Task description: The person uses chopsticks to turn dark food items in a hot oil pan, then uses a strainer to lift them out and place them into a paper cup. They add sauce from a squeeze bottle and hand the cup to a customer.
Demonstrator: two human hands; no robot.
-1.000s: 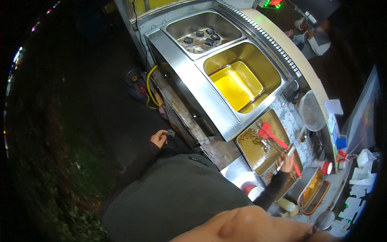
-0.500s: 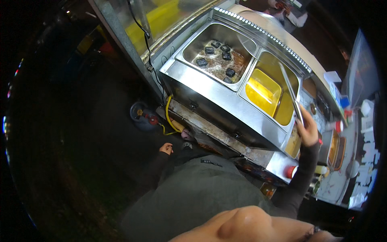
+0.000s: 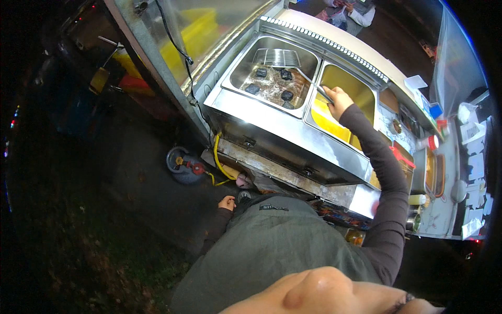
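Note:
My right hand point(image 3: 340, 101) grips the handle of a slotted metal skimmer point(image 3: 277, 57), reaching across the right basin. Its wide slotted head is over the far part of the left frying basin point(image 3: 228, 78), and I cannot tell whether it touches the oil. Several black square pieces point(image 3: 287, 96) sit in the foaming oil there; others may be hidden behind the skimmer. Beneath my right hand lies the right basin point(image 3: 372, 104) with a yellow, shiny inner tray point(image 3: 327, 121). My left hand point(image 3: 227, 203) hangs low beside my apron with curled fingers, nothing visible in them.
A gas cylinder point(image 3: 184, 166) with a yellow hose point(image 3: 217, 157) stands on the ground at left. A metal post point(image 3: 151, 52) with a black cable rises beside the fryer. Metal trays point(image 3: 430, 172) and a red-lidded jar point(image 3: 432, 142) are at right. Another person point(image 3: 355, 15) is beyond the counter.
My right hand has moved left and farther away, from the right basin's near right edge to above that basin. The skimmer's head has swung left over the black pieces. The view has shifted slightly.

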